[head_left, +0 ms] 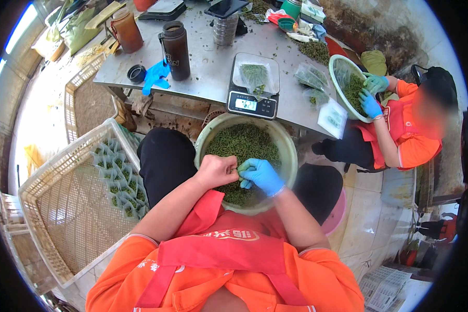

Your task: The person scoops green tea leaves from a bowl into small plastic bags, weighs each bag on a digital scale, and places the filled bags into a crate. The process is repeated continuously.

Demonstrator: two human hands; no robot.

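Note:
A pale green basin (287, 156) of small green granular plant material (244, 138) sits between my knees. Over it, my bare left hand (218, 171) is closed in a pinch, its fingertips meeting those of my blue-gloved right hand (261, 176), which is curled closed too. A little green shows between the fingertips; I cannot make out what it is. Beyond the basin, a digital scale (252, 104) on the steel table (192, 93) carries a clear bag of green material (254, 75).
Left, a plastic crate (67, 213) holds several filled bags. A co-worker (411, 125) in orange holds another basin (338, 78) at right; another person (442, 229) stands farther off. Bottles (174, 52), a blue glove (156, 78) and more bags (312, 80) lie on the table. A pink basin (334, 213) is below.

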